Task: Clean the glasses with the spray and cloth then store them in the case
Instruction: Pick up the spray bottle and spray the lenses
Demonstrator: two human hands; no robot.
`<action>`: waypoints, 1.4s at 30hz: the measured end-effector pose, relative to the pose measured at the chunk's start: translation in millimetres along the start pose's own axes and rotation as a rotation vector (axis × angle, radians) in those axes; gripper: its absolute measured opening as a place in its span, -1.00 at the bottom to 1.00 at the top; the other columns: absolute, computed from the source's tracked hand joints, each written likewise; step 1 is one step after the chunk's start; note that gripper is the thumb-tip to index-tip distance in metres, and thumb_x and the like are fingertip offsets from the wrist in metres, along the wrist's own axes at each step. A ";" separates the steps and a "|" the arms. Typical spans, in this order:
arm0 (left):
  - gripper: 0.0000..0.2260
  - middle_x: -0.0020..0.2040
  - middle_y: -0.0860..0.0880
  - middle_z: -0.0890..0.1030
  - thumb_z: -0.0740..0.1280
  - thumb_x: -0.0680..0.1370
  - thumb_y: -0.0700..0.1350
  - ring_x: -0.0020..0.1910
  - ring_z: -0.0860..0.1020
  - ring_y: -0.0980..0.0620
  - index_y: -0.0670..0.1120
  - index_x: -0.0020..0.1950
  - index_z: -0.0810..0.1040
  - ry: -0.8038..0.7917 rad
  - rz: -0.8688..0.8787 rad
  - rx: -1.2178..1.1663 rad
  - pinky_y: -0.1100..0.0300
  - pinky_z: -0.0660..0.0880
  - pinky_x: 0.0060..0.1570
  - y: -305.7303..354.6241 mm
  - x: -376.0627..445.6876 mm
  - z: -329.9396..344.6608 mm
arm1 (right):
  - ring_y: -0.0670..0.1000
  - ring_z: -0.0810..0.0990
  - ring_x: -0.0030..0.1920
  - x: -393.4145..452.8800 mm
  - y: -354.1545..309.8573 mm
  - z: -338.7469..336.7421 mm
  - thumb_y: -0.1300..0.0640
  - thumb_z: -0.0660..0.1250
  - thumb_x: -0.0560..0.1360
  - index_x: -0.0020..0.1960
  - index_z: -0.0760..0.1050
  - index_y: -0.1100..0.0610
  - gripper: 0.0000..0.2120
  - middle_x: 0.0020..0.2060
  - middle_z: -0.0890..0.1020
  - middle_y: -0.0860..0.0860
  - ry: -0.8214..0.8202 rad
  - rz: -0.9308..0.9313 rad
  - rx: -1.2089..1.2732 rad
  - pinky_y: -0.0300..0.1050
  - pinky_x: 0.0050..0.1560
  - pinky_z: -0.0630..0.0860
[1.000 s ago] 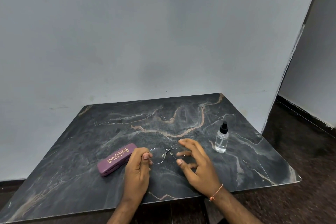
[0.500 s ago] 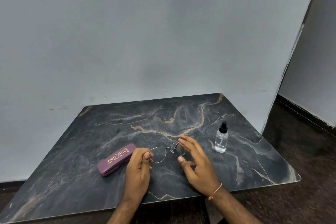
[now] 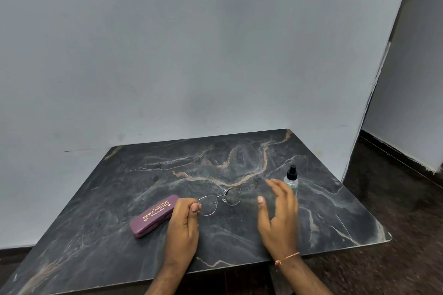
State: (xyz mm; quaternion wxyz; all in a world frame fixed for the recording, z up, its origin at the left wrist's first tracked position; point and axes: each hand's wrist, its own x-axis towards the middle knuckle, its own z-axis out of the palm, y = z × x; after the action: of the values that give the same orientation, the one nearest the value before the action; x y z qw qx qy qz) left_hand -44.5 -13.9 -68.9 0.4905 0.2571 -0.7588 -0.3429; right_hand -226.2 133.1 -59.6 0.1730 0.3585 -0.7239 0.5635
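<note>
Thin metal-framed glasses [image 3: 219, 200] are above the dark marble table [image 3: 215, 167], near its front middle. My left hand [image 3: 183, 225] pinches their left end between thumb and fingers. My right hand [image 3: 279, 213] is off the glasses, fingers spread and relaxed, just in front of the small clear spray bottle [image 3: 291, 181] with a black top. A closed purple case [image 3: 153, 215] with gold lettering lies just left of my left hand. No cloth is in view.
A grey wall rises right behind the table. The table's right edge drops to a dark floor [image 3: 395, 235], and a wall corner [image 3: 374, 103] stands at the right.
My right hand has let go of the right lens and moved right, toward the spray bottle. The left hand keeps its pinch on the glasses.
</note>
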 end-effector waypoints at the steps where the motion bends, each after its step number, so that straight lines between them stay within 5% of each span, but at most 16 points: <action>1: -0.76 -0.03 0.04 0.57 0.13 0.74 0.16 -0.07 0.59 -0.04 0.15 0.00 0.52 -0.004 0.000 -0.003 -0.16 0.63 -0.13 0.5 0.1 0.2 | 0.01 0.43 0.43 3.2 2.3 -3.9 0.09 0.40 0.62 0.49 0.47 0.02 -0.55 0.46 0.42 -0.11 0.063 0.028 -0.061 0.08 0.35 0.52; 6: -0.78 -0.01 0.03 0.57 0.14 0.75 0.13 -0.05 0.60 -0.04 0.14 0.01 0.52 -0.021 0.001 -0.006 -0.17 0.63 -0.10 0.0 0.3 0.9 | 0.26 0.24 0.57 33.7 17.5 -25.9 0.04 0.51 0.56 0.66 0.18 -0.04 -0.22 0.65 0.17 0.04 0.047 0.215 -0.230 0.34 0.39 0.45; 10: -0.74 -0.01 0.03 0.57 0.14 0.73 0.19 -0.05 0.60 -0.02 0.13 0.01 0.53 -0.007 -0.001 -0.012 -0.16 0.64 -0.10 0.9 1.0 0.5 | 0.25 0.42 0.52 49.8 33.1 -29.3 0.00 0.49 0.59 0.71 -0.05 -0.16 -0.08 0.60 0.34 0.09 -0.095 0.221 -0.290 0.26 0.38 0.52; 18: -0.70 -0.01 0.05 0.57 0.11 0.73 0.25 -0.05 0.59 -0.02 0.13 0.00 0.52 -0.011 -0.009 -0.019 -0.16 0.63 -0.10 5.5 0.3 -1.3 | 0.22 0.66 0.23 43.1 35.8 -25.7 0.00 0.38 0.66 0.71 -0.15 -0.27 -0.13 0.37 0.59 0.11 -0.138 0.106 -0.311 0.17 0.10 0.64; 25: -0.72 -0.01 0.05 0.55 0.13 0.74 0.20 -0.06 0.58 -0.04 0.11 0.01 0.53 0.000 -0.009 -0.037 -0.19 0.63 -0.12 4.0 0.9 -1.1 | 0.09 0.70 -0.11 3.1 -20.2 -21.9 -0.09 0.27 0.69 0.63 -0.25 -0.42 -0.20 0.35 0.62 0.10 -0.276 0.015 -0.137 -0.13 -0.14 0.47; 31: -0.76 -0.03 0.05 0.55 0.14 0.75 0.15 -0.08 0.59 -0.03 0.13 0.00 0.52 0.023 -0.005 -0.054 -0.18 0.62 -0.14 4.4 0.6 -1.9 | -0.13 0.69 -0.22 -39.0 -65.1 -8.7 -0.21 0.15 0.64 0.66 -0.15 -0.38 -0.30 -0.05 0.73 -0.17 -0.415 -0.053 0.013 -0.06 -0.12 0.62; 36: -0.76 -0.06 0.05 0.55 0.14 0.76 0.13 -0.10 0.58 -0.03 0.12 0.00 0.52 0.033 -0.007 -0.071 -0.18 0.62 -0.15 3.4 0.2 -3.0 | -0.07 0.67 -0.19 -56.4 -88.3 6.0 -0.21 0.17 0.63 0.65 -0.11 -0.40 -0.30 0.28 0.69 -0.14 -0.441 -0.110 0.016 -0.24 -0.19 0.48; 38: -0.75 -0.06 0.06 0.55 0.14 0.76 0.14 -0.11 0.58 -0.03 0.12 -0.01 0.52 0.036 -0.009 -0.074 -0.17 0.62 -0.16 2.9 0.2 -2.7 | -0.08 0.65 -0.23 -58.6 -94.8 10.1 -0.22 0.17 0.64 0.62 -0.12 -0.46 -0.32 0.42 0.50 -0.38 -0.466 -0.120 0.029 -0.20 -0.21 0.51; 42: -0.75 -0.07 0.07 0.55 0.14 0.75 0.14 -0.11 0.57 0.02 0.12 -0.02 0.52 0.050 -0.024 -0.060 -0.04 0.59 -0.14 2.1 0.7 -4.1 | -0.09 0.66 -0.05 -58.3 -104.1 17.2 -0.14 0.21 0.67 0.59 -0.09 -0.53 -0.33 0.31 0.24 -0.67 -0.585 -0.098 0.022 -0.12 -0.06 0.60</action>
State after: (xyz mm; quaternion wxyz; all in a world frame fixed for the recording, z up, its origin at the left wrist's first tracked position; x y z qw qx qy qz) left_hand -41.1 -14.1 -65.7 0.5128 0.2599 -0.7325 -0.3645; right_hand -109.4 124.7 -31.0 -0.0202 0.5420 -0.7187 0.4351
